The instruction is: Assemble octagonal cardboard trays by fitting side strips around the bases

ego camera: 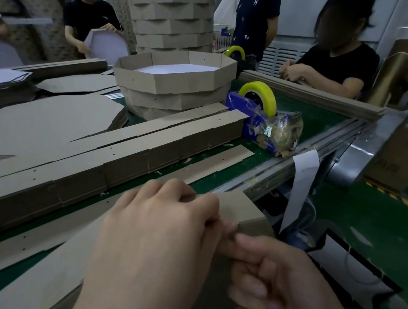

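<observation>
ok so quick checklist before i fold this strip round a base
1. Both hands on the side strip: ok, left hand presses on top, right hand pinches its end.
2. Strip end free: ok, it overhangs the table edge.
3. Base under the strip: cannot tell, hands cover it.
4. Tape ready: ok, tape dispenser holds a yellow roll.
5. More strips at hand: ok, strip stack lies just beyond.
6. Finished tray stack: ok, stands clear behind.
</observation>
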`<state>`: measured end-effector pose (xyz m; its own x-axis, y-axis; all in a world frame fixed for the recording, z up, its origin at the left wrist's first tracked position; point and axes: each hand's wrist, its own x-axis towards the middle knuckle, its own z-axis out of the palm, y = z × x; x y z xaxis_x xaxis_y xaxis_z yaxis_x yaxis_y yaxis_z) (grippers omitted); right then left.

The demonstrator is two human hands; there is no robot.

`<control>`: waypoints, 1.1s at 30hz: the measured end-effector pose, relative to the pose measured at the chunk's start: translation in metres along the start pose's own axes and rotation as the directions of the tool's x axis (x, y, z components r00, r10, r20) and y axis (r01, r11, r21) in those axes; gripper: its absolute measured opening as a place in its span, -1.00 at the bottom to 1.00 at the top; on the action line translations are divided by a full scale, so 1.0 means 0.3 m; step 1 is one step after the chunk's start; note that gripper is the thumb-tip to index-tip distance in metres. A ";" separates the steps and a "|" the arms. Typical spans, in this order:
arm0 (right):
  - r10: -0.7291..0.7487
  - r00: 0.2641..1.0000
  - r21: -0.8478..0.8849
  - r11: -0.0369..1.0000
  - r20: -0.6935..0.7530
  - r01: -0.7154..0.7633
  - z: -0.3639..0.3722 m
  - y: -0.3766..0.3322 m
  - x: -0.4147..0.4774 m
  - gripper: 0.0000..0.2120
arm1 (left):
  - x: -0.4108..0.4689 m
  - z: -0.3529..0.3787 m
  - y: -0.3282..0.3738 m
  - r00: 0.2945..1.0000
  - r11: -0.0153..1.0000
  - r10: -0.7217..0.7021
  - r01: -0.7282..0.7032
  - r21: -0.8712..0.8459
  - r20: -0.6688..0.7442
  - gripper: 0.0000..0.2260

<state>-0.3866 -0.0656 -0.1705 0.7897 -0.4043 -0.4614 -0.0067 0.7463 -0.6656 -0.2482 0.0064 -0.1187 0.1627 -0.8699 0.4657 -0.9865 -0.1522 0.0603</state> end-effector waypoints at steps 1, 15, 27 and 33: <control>0.026 1.000 0.020 0.999 -0.002 -0.026 -0.010 0.007 0.002 -0.67 | 0.000 -0.001 -0.005 1.000 1.000 0.000 0.000 0.006 -0.003 -0.70; -0.871 0.410 -0.666 0.477 -0.271 0.573 -0.161 -0.035 0.077 -0.74 | -0.039 -0.008 -0.031 0.992 0.992 0.055 -0.067 0.108 0.116 -0.74; -0.671 0.704 -0.773 0.312 0.233 0.553 -0.129 -0.068 0.075 -0.66 | 0.016 -0.059 0.092 0.989 0.997 0.075 -0.074 -0.017 0.130 -0.57; -0.534 0.820 -0.894 0.237 0.207 0.380 -0.191 -0.205 -0.015 -0.72 | -0.047 -0.131 0.059 0.993 0.980 0.120 -0.115 -0.165 0.017 -0.72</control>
<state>-0.4248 -0.1401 -0.1612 0.7780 -0.6205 0.0984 -0.2499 -0.4493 -0.8577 -0.2685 0.0344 -0.0895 0.0437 -0.8896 0.4547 -0.9882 0.0285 0.1508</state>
